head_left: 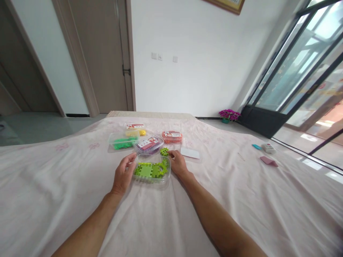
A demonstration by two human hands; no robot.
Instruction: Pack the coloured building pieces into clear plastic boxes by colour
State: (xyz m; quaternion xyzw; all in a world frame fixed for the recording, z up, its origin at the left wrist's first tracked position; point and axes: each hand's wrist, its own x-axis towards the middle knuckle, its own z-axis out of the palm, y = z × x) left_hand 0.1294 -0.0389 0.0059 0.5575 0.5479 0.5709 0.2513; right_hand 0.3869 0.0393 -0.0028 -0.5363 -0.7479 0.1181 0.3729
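Note:
A clear plastic box (166, 178) lies in front of me on the pink sheet, filled with lime-green interlocking block pieces (150, 170). My left hand (124, 175) curls round the box's left side, holding it. My right hand (177, 162) is at the box's far right corner, its fingers pinched on a single lime-green piece (164, 151) just above the rim.
Behind the open box stand more clear boxes: purple pieces (148, 144), green pieces (121, 142), yellow pieces (135, 130) and orange pieces (172, 136). A white lid (190, 153) lies to the right. Small items (268, 153) lie far right. The pink sheet (53, 185) spreads all around.

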